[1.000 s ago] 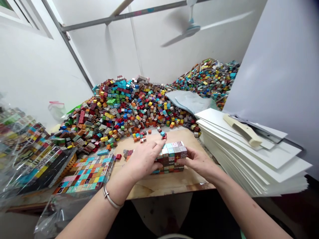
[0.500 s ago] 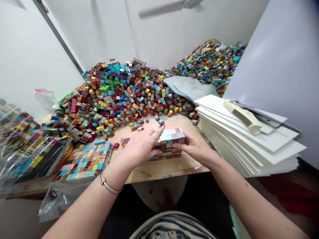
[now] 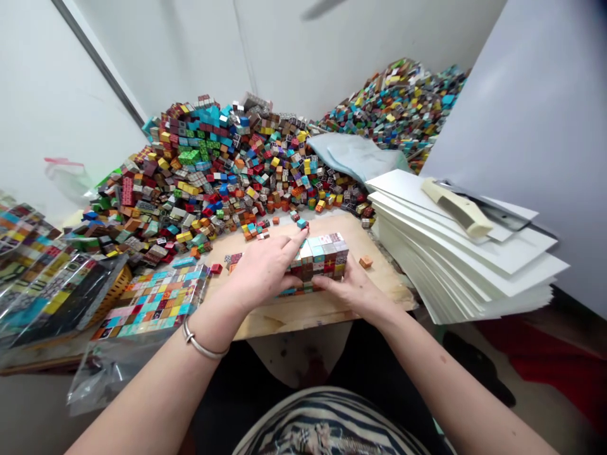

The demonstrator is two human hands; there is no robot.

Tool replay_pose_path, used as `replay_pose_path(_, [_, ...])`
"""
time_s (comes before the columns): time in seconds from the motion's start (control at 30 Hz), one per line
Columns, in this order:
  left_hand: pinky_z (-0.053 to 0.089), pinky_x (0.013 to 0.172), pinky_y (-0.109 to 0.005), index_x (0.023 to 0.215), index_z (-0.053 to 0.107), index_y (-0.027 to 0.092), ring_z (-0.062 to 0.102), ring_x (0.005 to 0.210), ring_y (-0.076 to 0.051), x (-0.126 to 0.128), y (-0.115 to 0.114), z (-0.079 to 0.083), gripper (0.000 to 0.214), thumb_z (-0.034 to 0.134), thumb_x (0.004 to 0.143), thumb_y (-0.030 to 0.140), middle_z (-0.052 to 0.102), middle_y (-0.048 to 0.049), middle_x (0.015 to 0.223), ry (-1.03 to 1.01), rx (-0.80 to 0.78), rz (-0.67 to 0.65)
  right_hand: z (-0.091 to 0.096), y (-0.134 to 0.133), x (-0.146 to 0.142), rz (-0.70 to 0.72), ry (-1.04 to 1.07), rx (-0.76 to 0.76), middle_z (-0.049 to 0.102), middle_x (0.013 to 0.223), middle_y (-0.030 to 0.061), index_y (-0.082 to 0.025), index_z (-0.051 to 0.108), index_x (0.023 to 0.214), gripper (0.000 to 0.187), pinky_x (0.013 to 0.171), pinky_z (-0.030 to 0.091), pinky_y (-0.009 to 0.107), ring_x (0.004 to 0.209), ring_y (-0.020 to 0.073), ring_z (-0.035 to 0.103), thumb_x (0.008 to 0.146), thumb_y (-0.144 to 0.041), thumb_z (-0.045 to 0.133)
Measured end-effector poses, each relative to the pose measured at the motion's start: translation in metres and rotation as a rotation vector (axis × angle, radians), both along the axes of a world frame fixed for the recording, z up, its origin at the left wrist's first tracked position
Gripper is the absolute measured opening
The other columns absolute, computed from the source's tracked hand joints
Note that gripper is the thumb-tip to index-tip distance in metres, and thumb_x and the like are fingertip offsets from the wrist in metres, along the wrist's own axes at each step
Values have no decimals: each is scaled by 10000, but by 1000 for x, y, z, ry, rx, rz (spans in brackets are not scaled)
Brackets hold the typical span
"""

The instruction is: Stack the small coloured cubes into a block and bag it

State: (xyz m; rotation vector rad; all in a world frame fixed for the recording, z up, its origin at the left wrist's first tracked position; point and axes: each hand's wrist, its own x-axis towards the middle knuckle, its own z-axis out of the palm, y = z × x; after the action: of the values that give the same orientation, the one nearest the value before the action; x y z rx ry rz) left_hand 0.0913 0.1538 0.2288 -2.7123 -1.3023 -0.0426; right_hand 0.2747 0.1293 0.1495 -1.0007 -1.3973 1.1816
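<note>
A block of small coloured cubes (image 3: 322,256) stands on a wooden board (image 3: 313,303) in front of me. My left hand (image 3: 263,268) lies over its left side, fingers wrapped on it and the forefinger stretched along the top edge. From the near right, my right hand (image 3: 348,287) presses against the block, fingers curled round its lower edge. A single orange cube (image 3: 365,261) lies on the board just right of the block. A silver bangle (image 3: 202,344) is on my left wrist.
A huge heap of loose coloured cubes (image 3: 222,170) fills the back, a second heap (image 3: 403,101) at the far right. White boards (image 3: 455,253) are stacked on the right, a cream handled tool (image 3: 455,205) on top. Bagged cube sets (image 3: 152,300) lie at left.
The head has tipped down, so everything sits higher in view. My right hand slid from the block's right side to its near edge, uncovering an orange cube. The left hand stays.
</note>
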Motion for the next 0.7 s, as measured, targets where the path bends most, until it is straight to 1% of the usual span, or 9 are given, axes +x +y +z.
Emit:
replay_pose_path(0.13, [428,884,-354,1438,134,210,519,1119,-298,0,0,1,912,678,739,426,543,-123,1210,-28,-14,1,-7,-1,-1,12,44,1,563,1279,62,-235,381,1327,696,995,416,387,1130,216,546,721,-337,708])
replay_pose_path(0.23, [419,917,-348,1438,130,229,491,1171,-288,0,-1,1,912,684,737,411,527,-118,1253,-46,-29,-11,-16,-4,0,37,52,-9,557,1294,51,-244,427,1290,622,1017,397,387,1165,219,525,740,-360,693])
replay_pose_path(0.33, [416,936,-353,1437,138,229,478,1190,-287,-1,-1,1,894,677,744,395,521,-117,1265,-47,-24,-10,-21,-6,4,38,7,-8,593,1249,34,-252,492,1237,529,1033,377,402,1180,225,513,759,-383,675])
replay_pose_path(0.4, [419,937,-357,1437,143,223,474,1192,-290,-1,-1,0,882,671,750,389,520,-121,1263,-44,-11,-7,-19,-4,11,40,-19,23,593,1249,18,-267,523,1220,468,1049,357,408,1193,224,501,785,-385,647])
replay_pose_path(0.5, [425,931,-356,1435,156,215,479,1185,-292,-1,0,-1,873,670,752,390,526,-123,1255,-38,-10,-8,-9,3,23,77,-25,61,525,1338,-9,-293,536,1232,428,1060,343,409,1226,222,470,819,-379,606])
replay_pose_path(0.57, [430,920,-357,1437,151,214,489,1172,-294,-1,0,-1,883,675,746,381,527,-124,1255,-36,-6,-4,-2,10,31,125,-41,45,499,1367,-18,-295,542,1236,434,1055,351,408,1241,226,457,816,-382,609])
replay_pose_path(0.7, [432,906,-357,1435,156,209,496,1163,-298,-1,1,-2,894,689,732,362,530,-126,1255,-27,7,-5,5,20,40,209,-64,-17,546,1323,-12,-287,549,1233,458,1043,364,396,1224,224,478,793,-374,642])
